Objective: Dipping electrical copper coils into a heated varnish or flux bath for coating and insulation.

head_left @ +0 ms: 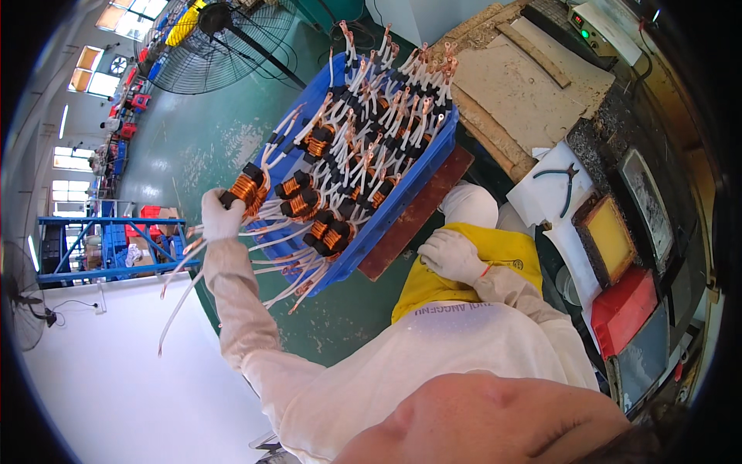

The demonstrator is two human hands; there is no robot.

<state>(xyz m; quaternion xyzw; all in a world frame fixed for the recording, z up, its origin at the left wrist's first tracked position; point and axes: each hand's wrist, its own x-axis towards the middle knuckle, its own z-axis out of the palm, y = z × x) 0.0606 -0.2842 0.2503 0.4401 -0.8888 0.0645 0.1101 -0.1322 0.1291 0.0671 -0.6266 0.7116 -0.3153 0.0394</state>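
My left hand (221, 216), in a white glove, is closed on a copper-wound coil (247, 189) with black end pieces. White-sleeved leads with bare copper ends stick out from this coil, which is held up at the left edge of a blue plastic crate (371, 246). Inside the crate lie several more copper coils (301, 203), their white leads standing up or hanging over the side. Also gloved, my right hand (454, 257) rests with fingers stretched out on the yellow cloth (506, 249) over my lap and holds nothing.
The crate stands on a reddish-brown board (421, 213). On the bench at the right are pliers (570, 185) with dark handles, a framed pot of yellowish material (607, 238) and a red block (624, 309). A large fan (216, 31) stands ahead; a white tabletop (139, 348) lies at left.
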